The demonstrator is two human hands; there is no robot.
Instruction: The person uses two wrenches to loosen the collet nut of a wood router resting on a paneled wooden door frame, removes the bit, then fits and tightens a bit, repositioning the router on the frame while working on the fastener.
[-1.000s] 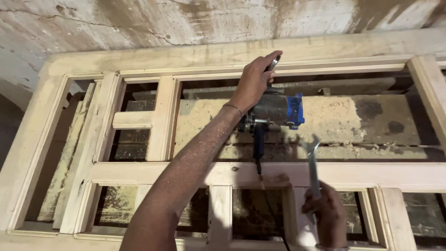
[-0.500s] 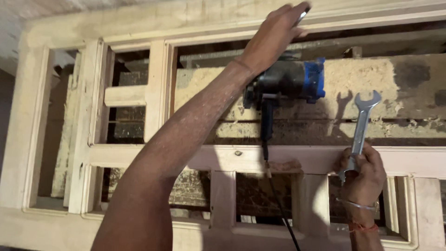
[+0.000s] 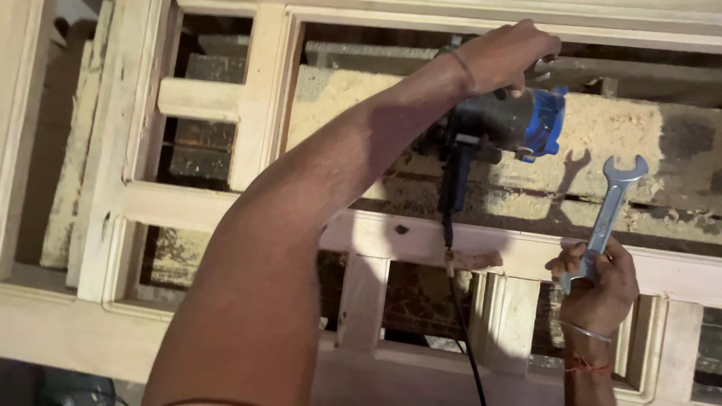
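My left hand (image 3: pixel 502 56) reaches across from the lower left and grips the top of a black and blue corded power tool (image 3: pixel 511 120) that sits over an opening in a pale wooden frame (image 3: pixel 195 207). Its black cord (image 3: pixel 460 331) hangs down over the frame's middle rail. My right hand (image 3: pixel 598 289), with a thin bangle and a red thread at the wrist, holds a silver open-ended spanner (image 3: pixel 613 203) upright by its lower end, to the right of and below the tool. The spanner's jaw points up and stands apart from the tool.
The frame has several rectangular openings split by rails and short uprights (image 3: pixel 361 301). Behind it lie sawdust-covered boards (image 3: pixel 617 128) and dark planks (image 3: pixel 195 158). A small knot or hole (image 3: pixel 401 228) marks the middle rail.
The view has drawn closer and shifted down. My left hand has come down from the top rail onto the tool. My right hand with the spanner has shifted slightly right.
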